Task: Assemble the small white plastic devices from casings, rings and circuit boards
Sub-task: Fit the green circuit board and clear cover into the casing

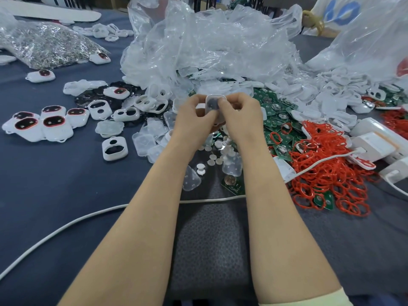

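my left grip (194, 117) and my right grip (240, 115) meet above the middle of the dark blue surface (66, 184). both are curled in tight around one small white casing (214, 102). i hold it raised off the surface with its face turned toward me, a dark patch showing inside the rounded white rim. my left fingers pinch its left edge and my right thumb lies against its face. i cannot tell what sits inside it, since my fingers cover most of it.

just below my grips lie small round white buttons (212, 156) and clear plastic covers (145, 138). to my right a heap of green circuit boards (278, 117) runs into a tangle of red rings (326, 173). to my left sit finished devices (54, 127) with dark faces edged in red. nearer me is an empty white shell (114, 149) with open cut-outs. behind it all, crumpled clear bags (209, 40) are piled high. a white cable (88, 217) crosses the surface under my forearms, and white adapter blocks (375, 142) lie at the far right.
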Demonstrator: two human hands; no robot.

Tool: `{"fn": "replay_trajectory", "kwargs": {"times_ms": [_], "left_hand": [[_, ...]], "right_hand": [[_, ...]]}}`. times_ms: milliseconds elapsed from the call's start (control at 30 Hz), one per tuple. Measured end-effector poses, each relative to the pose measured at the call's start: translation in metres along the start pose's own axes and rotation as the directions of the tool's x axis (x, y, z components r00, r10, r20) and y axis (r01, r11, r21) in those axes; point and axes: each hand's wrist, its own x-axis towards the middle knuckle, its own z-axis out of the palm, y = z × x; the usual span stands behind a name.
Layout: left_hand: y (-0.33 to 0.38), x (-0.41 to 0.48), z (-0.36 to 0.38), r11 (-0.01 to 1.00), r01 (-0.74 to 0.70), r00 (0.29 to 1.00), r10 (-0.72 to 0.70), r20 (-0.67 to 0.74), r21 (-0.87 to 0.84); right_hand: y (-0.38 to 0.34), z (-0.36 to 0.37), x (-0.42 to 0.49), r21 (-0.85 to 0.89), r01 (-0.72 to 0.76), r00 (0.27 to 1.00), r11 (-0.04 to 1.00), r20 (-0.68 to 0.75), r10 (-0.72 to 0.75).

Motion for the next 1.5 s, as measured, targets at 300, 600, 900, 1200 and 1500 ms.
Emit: {"fn": "replay_trajectory", "kwargs": {"times_ms": [300,600,900,1200,1500], "left_hand": [[0.003,0.003,-0.005,0.994,0.008,0.976,-0.03,-0.215,-0.106],[0.009,0.005,-0.012,0.904,0.026,0.95,-0.155,-0.271,-0.426],[0.013,0.003,-0.012,0.876,0.084,0.951,-0.213,-0.225,-0.475],[0.012,0.003,-0.01,0.876,0.181,0.957,-0.261,-0.125,-0.447],[0.008,0.005,-0.009,0.916,0.135,0.97,-0.2,-0.14,-0.378]], "right_hand": [[-0.001,-0.031,0.004,-0.11,-0.036,0.99,0.993,-0.136,0.021],[-0.001,-0.059,0.0,-0.587,-0.103,0.949,0.803,0.183,0.255],[0.008,-0.055,0.005,-0.406,-0.148,0.985,0.902,0.025,0.173],[0.016,-0.061,0.008,-0.524,-0.237,0.97,0.818,-0.08,0.23],[0.014,-0.059,0.006,-0.6,-0.198,0.957,0.775,0.053,0.286]]}}
